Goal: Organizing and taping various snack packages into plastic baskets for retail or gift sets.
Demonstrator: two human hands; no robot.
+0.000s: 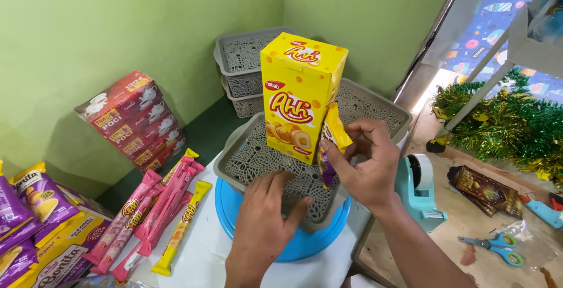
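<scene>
A tall yellow snack box (300, 97) stands upright inside a grey perforated plastic basket (375, 107), which sits on a round blue disc (305, 244). My right hand (365, 168) pinches a small yellow and purple snack packet (332, 141) against the right side of the box. My left hand (265, 217) lies palm down, fingers spread, on the basket's near floor and rim, holding nothing.
Two stacked grey baskets (241, 68) stand by the green wall. Red boxes (132, 121) lean at the left, with pink and yellow stick packs (158, 212) and purple snack bags (35, 217) in front. A teal tape dispenser (417, 191), blue scissors (495, 250) and green tinsel (510, 126) lie at the right.
</scene>
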